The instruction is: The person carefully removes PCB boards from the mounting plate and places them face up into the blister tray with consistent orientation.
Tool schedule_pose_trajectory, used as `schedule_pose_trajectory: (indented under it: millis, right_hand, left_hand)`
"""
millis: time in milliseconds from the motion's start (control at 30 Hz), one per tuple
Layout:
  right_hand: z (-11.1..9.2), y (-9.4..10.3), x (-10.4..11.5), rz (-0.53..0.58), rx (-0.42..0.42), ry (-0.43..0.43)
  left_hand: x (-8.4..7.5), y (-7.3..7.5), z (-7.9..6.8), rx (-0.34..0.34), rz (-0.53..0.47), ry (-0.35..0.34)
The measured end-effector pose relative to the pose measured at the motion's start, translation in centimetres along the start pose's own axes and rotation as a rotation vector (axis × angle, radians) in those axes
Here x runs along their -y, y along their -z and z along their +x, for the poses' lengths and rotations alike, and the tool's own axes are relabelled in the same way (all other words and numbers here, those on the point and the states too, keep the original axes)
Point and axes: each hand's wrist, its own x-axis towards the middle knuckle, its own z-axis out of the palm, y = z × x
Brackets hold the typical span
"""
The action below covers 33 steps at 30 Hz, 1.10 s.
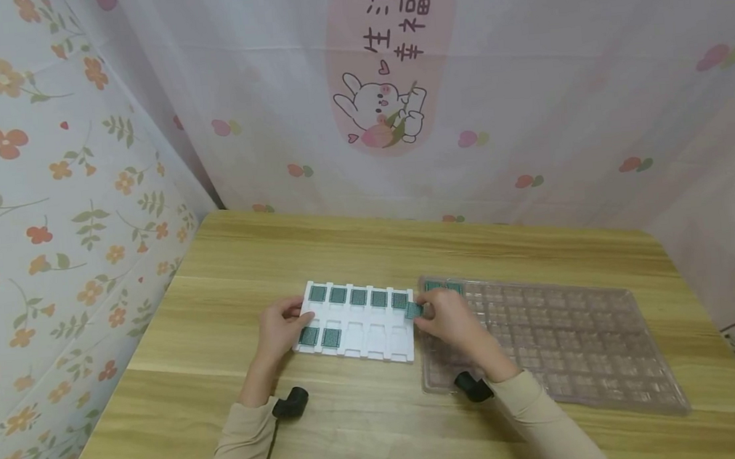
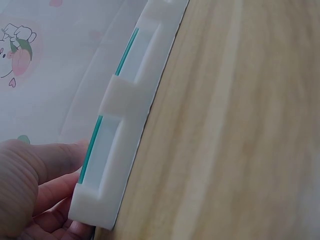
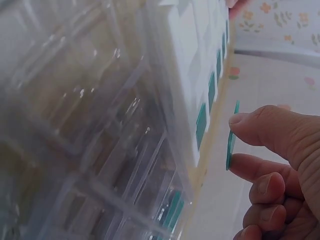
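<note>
A white plastic tray (image 1: 365, 354) with two rows of slots lies on the table. Thin green square circuit chips (image 1: 358, 298) fill the back row's slots, and two more sit at the front row's left end. My left hand (image 1: 278, 330) grips the tray's left end, its thumb (image 2: 60, 161) by the corner chip. My right hand (image 1: 449, 318) pinches another green chip (image 3: 232, 140) by its edges between thumb and a finger. In the right wrist view that chip stands on edge, apart from the tray; in the head view it overlaps the tray's right end.
Right of the white tray lies a large clear plastic tray (image 1: 568, 343) of many compartments, with green chips (image 1: 454, 287) at its far left corner. Black wrist mounts (image 1: 291, 404) sit on both sleeves. Patterned curtains (image 1: 252, 108) hang behind and left of the wooden table (image 1: 353, 435).
</note>
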Motion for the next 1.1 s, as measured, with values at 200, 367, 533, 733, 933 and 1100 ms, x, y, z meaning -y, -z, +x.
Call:
schedule_pose_trajectory:
  millis: [200,367,533,733,933,1100]
  right_hand:
    - [-0.1,0.4,-0.4,-0.013,-0.007,0.011]
    - [-0.2,0.8,-1.0,-0.015,-0.001,-0.008]
    - [-0.3,1.2,-1.7,-0.012,-0.011,-0.009]
    - [-0.3,1.6,-2.2,-0.013,-0.018,-0.004]
    - [-0.5,2.0,-2.9,0.003,-0.020,-0.019]
    - [-0.5,2.2,-3.6,-0.019,-0.027,-0.033]
  left_hand:
    - [0.0,0.0,0.0,0.000,0.003,0.007]
    - [0.1,-0.1,0.0,-0.001,0.010,0.010]
    - [0.1,-0.1,0.1,0.001,0.014,0.013]
    - [0.1,0.0,0.1,0.007,0.026,0.014]
    - [0.1,0.0,0.1,0.011,0.026,0.009]
    - [0.1,0.1,0.1,0.013,0.019,0.013]
